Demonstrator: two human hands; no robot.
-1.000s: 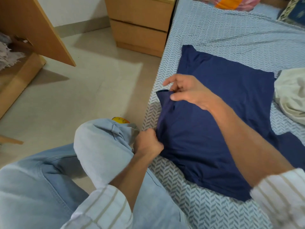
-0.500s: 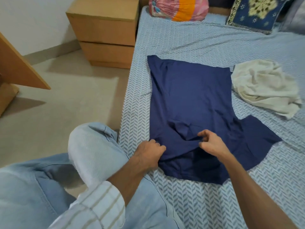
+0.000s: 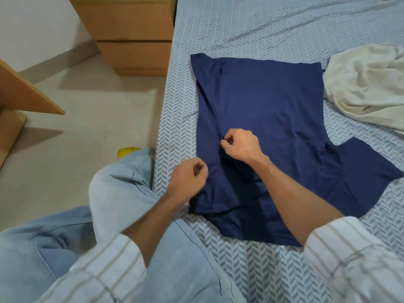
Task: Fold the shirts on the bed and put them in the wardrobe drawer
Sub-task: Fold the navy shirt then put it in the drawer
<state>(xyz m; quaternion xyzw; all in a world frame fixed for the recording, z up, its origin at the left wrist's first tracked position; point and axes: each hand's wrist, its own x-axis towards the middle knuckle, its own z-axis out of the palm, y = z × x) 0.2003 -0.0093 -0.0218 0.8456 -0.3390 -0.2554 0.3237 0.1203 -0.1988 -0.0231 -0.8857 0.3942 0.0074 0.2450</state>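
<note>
Head view, navy shirt point(image 3: 262, 101) under right hand point(image 3: 240, 146)

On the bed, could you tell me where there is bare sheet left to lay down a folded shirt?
Bare bed sheet lies beyond the navy shirt, toward the far end, and a smaller patch lies below the shirt's near hem. The right side is crowded by the cream shirt. The left hand and right hand are over the navy shirt's near part.

You had a plain navy-blue cotton shirt point(image 3: 258, 101) on a pale blue bedsheet with grey chevrons point(image 3: 240, 29), a crumpled cream-white cloth point(image 3: 367, 88) beside it, light blue denim jeans point(image 3: 122, 193), white sleeves with beige stripes point(image 3: 349, 263), and a tan wooden drawer unit point(image 3: 131, 33).
</note>
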